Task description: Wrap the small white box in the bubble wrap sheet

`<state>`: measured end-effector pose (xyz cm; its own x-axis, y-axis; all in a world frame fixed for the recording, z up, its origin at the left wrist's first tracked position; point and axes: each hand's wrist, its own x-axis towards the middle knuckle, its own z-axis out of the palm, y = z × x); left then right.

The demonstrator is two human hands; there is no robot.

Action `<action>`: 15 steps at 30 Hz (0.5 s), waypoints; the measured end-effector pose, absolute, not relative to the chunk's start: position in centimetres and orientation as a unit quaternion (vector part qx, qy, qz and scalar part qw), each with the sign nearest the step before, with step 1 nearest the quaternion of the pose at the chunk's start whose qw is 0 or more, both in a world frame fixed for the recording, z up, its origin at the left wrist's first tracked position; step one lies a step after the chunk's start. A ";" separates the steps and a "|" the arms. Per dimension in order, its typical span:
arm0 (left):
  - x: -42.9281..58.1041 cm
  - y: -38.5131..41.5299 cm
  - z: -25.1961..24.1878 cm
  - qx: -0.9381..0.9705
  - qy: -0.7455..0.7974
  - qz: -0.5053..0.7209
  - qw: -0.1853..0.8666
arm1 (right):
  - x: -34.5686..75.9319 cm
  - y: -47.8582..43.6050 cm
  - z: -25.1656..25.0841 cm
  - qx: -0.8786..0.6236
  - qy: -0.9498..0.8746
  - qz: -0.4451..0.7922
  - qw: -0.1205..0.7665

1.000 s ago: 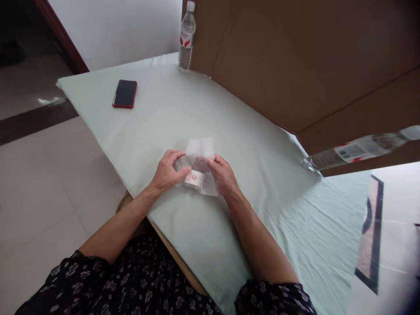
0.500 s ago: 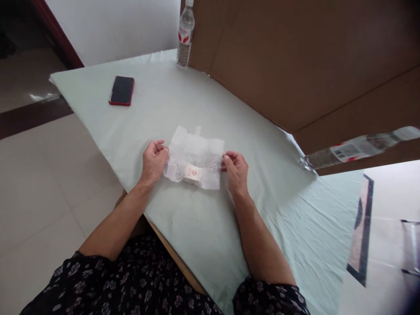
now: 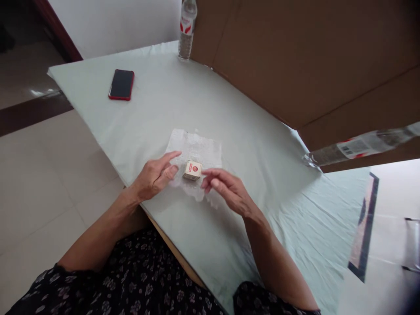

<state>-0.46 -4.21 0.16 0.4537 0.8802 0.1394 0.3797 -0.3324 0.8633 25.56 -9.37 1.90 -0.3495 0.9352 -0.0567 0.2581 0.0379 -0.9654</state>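
Note:
A small cream box with red print sits uncovered on a flat sheet of bubble wrap. To the left of the box, my left hand hovers over the wrap's edge, thumb and index finger apart, holding nothing. My right hand is at the right of the box, its fingers loosely bent and parted. The index fingertip is very close to the box's right side; whether it touches, I cannot tell.
A pale green cloth covers the table. A phone in a red case lies at the far left. One water bottle stands at the back; another bottle is at the right, by the big brown cardboard.
The bubble wrap, held up over the box by both hands before, now lies flat with the box exposed. Both hands have let go of its edges and moved in towards the box.

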 end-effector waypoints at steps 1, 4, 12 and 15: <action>-1.0 -4.4 0.2 0.762 0.408 0.292 0.410 | 25.6 -10.0 1.8 -0.442 -0.657 0.540 0.285; -1.9 -4.9 0.0 0.796 0.417 0.239 0.369 | 25.7 -11.7 1.2 -0.432 -0.690 0.547 0.196; -0.8 -4.2 -0.9 0.792 0.503 0.269 0.219 | 25.1 -9.6 1.3 -0.598 -0.673 0.303 0.313; -0.2 -3.8 -0.8 0.781 0.533 0.256 0.202 | 23.6 -7.6 0.2 -0.573 -0.733 0.234 0.282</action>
